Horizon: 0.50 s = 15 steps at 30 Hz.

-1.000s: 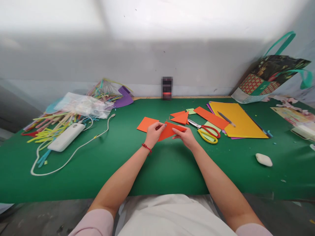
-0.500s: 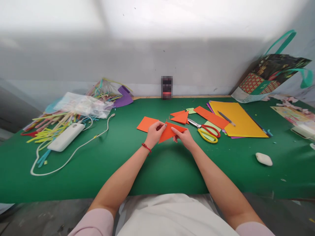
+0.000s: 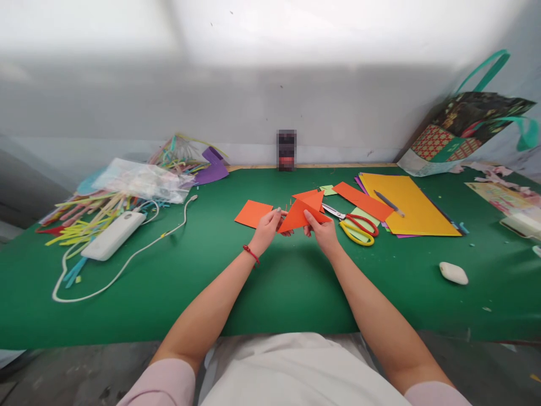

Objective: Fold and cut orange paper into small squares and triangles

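A folded orange paper triangle (image 3: 297, 216) is held up between my two hands, above the green table. My right hand (image 3: 322, 230) pinches its right part, thumb on top and fingers beneath. At the paper's left corner, my left hand (image 3: 266, 228) has its fingers behind the sheet; its thumb is raised off the face. Just left of that hand lies an orange paper square (image 3: 248, 213). Folded orange pieces (image 3: 315, 199) rest behind the held paper, partly covered by it. Scissors (image 3: 354, 225) with red and yellow handles lie right of my right hand.
An orange strip (image 3: 362, 201), a green paper (image 3: 328, 190) and a yellow sheet stack (image 3: 412, 208) with a pen (image 3: 389, 203) lie right. Further right are a white case (image 3: 453, 273) and a bag (image 3: 460, 135). A cabled power bank (image 3: 113, 235) and paper strips (image 3: 76, 225) lie left.
The orange paper has turned and moved right and slightly up in my right hand. My left thumb has come off its face, and the left fingers now show behind its left corner.
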Each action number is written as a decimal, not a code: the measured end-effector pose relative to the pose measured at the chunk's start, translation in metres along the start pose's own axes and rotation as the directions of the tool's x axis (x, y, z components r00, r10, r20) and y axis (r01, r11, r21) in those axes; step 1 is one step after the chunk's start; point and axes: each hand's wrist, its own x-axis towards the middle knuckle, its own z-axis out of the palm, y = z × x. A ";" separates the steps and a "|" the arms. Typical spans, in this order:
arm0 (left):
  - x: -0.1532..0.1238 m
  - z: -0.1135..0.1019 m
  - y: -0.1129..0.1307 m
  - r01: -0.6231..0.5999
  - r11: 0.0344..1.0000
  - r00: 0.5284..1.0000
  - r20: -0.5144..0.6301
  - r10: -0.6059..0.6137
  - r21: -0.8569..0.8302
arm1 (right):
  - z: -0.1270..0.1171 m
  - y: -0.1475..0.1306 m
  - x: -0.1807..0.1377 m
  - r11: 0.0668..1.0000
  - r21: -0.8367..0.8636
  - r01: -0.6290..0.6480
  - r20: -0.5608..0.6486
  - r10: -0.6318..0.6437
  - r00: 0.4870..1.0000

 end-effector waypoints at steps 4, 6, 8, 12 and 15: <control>-0.004 0.003 0.003 0.069 0.997 0.985 0.158 -0.072 0.026 | -0.003 0.002 0.003 0.999 0.004 0.039 -0.088 -0.038 0.995; -0.005 0.004 0.003 0.069 0.995 0.981 0.178 -0.080 0.065 | -0.003 0.003 0.003 0.999 -0.010 0.049 -0.088 -0.049 0.995; -0.006 0.005 0.003 0.065 0.994 0.982 0.171 -0.079 0.087 | -0.003 0.004 0.003 0.998 -0.021 0.053 -0.070 -0.055 0.996; -0.006 0.005 0.002 0.091 0.992 0.982 0.161 -0.104 0.083 | -0.001 0.002 0.001 0.998 -0.031 0.058 -0.058 -0.060 0.997; -0.006 0.004 0.001 0.108 0.992 0.974 0.192 -0.117 0.059 | -0.002 0.001 0.001 0.998 -0.027 0.058 -0.072 -0.060 0.996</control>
